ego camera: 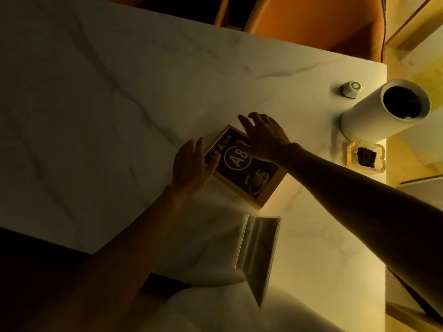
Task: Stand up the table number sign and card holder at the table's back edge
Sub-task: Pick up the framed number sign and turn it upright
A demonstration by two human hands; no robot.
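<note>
The table number sign point(249, 172), a black board marked "A8" in a light wooden frame, lies flat on the white marble table point(96, 104). My left hand point(193, 164) rests on the sign's left edge with its fingers over the frame. My right hand point(262, 134) covers the sign's far corner, fingers spread across the frame. Neither hand has lifted the sign. A clear acrylic card holder point(259, 252) lies nearer to me, just below the sign, with no hand on it.
A white cylindrical container point(364, 116) stands at the table's right edge. A small white hexagonal gadget point(351, 88) sits behind it. A glass ashtray point(365, 157) holding something brown sits in front of it. Orange chairs point(311, 22) stand beyond the far edge.
</note>
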